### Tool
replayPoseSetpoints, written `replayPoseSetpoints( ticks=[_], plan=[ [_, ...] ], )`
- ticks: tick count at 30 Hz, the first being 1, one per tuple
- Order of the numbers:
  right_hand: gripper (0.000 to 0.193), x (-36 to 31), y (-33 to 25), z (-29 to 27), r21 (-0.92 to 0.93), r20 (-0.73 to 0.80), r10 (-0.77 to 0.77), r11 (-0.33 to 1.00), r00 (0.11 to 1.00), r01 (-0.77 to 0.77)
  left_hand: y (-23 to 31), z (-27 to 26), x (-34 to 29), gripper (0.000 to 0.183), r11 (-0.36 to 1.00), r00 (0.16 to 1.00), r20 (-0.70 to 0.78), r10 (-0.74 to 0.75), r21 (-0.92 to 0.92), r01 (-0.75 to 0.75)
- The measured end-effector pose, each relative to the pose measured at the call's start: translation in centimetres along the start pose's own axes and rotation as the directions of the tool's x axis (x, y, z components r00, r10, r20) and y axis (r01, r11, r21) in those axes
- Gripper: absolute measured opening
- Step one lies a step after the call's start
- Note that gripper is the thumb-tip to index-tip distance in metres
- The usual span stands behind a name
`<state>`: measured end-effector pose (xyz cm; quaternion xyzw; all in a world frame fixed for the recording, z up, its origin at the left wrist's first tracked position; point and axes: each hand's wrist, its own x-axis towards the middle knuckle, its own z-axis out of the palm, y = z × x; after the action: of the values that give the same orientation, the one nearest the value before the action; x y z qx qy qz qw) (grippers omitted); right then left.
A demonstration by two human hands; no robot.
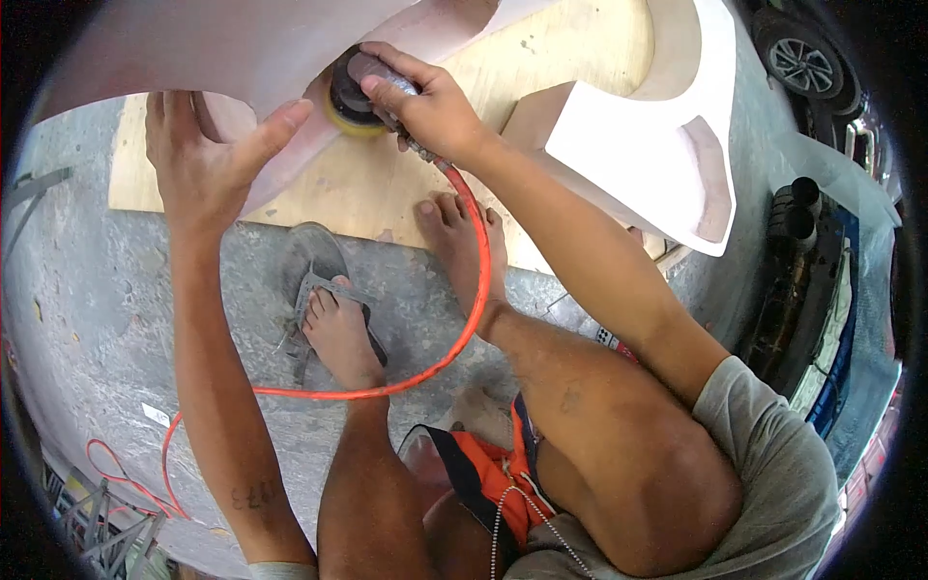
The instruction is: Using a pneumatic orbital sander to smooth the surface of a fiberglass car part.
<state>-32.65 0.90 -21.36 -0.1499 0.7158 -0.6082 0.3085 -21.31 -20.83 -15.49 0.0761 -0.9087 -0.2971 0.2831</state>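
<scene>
A large pale, pinkish-white moulded panel with curved edges fills the upper left. My left hand holds it at its lower edge, the fingertips hidden behind that edge and the thumb stretched to the right. In my right hand is a round air sander with a black body and a yellowish rim at its pad. Its pad lies against or very close to the panel; the exact contact is hidden. From the sander's rear, an orange air hose loops down past my feet and passes by my left forearm.
A plywood board lies on the grey concrete floor. On its right stands another white moulded part. My left foot is in a sandal; my bare right foot touches the board's edge. Dark cylindrical parts and a car wheel are at right.
</scene>
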Motion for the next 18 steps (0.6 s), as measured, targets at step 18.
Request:
replayPoseSetpoints(
  ticks=[18],
  plan=[
    [0.048, -0.3, 0.8, 0.1, -0.02, -0.107, -0.024, 1.0, 0.994, 0.022, 0.2, -0.2, 0.1, 0.077, 0.999, 0.999, 0.038, -0.004, -0.038, 0.006]
  ],
)
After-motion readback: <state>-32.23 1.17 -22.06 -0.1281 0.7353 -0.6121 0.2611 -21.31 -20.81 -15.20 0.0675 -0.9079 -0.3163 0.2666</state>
